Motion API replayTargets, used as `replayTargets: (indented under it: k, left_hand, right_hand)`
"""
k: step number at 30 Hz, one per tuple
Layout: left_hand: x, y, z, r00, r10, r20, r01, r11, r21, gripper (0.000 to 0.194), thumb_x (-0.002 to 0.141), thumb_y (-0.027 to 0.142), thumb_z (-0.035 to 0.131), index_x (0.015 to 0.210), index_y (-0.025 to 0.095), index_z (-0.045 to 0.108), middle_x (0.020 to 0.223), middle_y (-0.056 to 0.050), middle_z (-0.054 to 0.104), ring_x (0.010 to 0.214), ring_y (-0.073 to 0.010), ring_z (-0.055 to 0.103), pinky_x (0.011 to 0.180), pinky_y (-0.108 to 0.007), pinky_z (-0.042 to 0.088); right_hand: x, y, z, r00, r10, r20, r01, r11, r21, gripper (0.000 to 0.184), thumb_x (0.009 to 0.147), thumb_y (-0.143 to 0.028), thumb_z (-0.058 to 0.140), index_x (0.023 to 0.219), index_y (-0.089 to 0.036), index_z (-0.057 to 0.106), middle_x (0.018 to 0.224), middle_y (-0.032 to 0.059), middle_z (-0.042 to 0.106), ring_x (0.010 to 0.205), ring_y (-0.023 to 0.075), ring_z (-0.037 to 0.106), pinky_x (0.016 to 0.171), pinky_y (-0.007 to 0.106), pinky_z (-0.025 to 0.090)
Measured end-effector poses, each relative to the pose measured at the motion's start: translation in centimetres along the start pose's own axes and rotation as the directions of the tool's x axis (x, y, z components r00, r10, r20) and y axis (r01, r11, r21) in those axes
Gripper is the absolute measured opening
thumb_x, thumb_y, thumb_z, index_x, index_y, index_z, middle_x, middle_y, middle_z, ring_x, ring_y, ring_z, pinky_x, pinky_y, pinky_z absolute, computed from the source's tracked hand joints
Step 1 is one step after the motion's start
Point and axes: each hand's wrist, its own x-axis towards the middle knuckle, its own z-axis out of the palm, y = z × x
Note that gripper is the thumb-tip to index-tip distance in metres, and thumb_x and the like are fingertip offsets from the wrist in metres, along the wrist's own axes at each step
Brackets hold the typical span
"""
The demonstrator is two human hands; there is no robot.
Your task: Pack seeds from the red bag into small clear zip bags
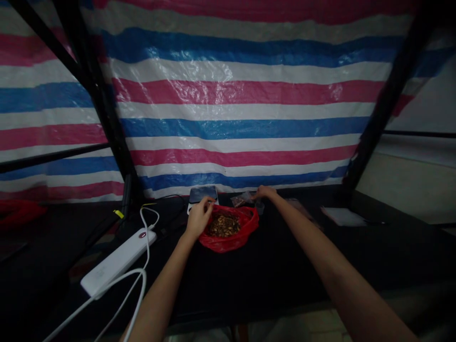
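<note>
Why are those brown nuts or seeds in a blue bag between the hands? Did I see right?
The color is wrong: the plastic bag is red, not blue, as the head view shows. The brown nuts or seeds do lie in it, between the left hand and right hand.

And there's the plastic bag of nuts [228, 241] on the long table [285, 266], a flat digital scale [203, 194] right behind it, a long rectangular power strip [117, 261] off to its left!

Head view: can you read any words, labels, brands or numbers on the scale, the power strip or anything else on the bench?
No text is readable. Any display or marking on the scale, power strip, small bag or paper is too dark, small or blurred to read.
</note>
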Motion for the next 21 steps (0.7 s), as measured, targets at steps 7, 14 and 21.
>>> replayTargets:
  k: [7, 14, 21]
  left_hand:
    - [-0.2, 0.0, 0.3, 1.0, 0.015, 0.02, -0.015, 1.0, -0.007, 0.022, 0.085, 0.031, 0.039, 0.093, 0.021, 0.057, 0.063, 0.0, 0.058, 0.06, -0.0147, 0.055, 0.058, -0.023, 0.036]
    - [-0.1, -0.4, 0.4, 1.0, 0.017, 0.002, -0.017, 1.0, -0.012, 0.021, 0.084, 0.029, 0.04, 0.093, 0.021, 0.057, 0.064, 0.0, 0.058, 0.06, -0.0137, 0.055, 0.057, -0.022, 0.035]
    - [-0.3, 0.8, 1.2, 0.991, 0.053, 0.124, -0.037, 0.992, -0.125, 0.022, 0.082, 0.039, 0.046, 0.085, 0.02, 0.057, 0.06, 0.003, 0.054, 0.057, -0.0117, 0.052, 0.056, -0.021, 0.035]
  right_hand:
    - [0.5, -0.9, -0.1, 0.999, -0.024, -0.039, 0.025, 1.0, 0.009, 0.05, 0.069, -0.057, 0.055, 0.093, -0.015, 0.065, 0.103, 0.0134, 0.064, 0.098, 0.027, 0.057, 0.074, 0.032, 0.045]
    - [0.3, -3.5, 0.2, 0.988, -0.062, -0.143, 0.09, 0.975, 0.203, 0.022, 0.061, -0.031, 0.069, 0.077, -0.016, 0.067, 0.081, 0.0084, 0.069, 0.08, 0.0231, 0.064, 0.064, 0.026, 0.046]
    - [-4.3, -6.5, 0.4, 0.899, -0.198, -0.391, 0.365, 0.831, 0.419, 0.023, 0.076, -0.034, 0.053, 0.087, -0.018, 0.064, 0.086, 0.0045, 0.069, 0.076, 0.0163, 0.064, 0.064, 0.023, 0.046]
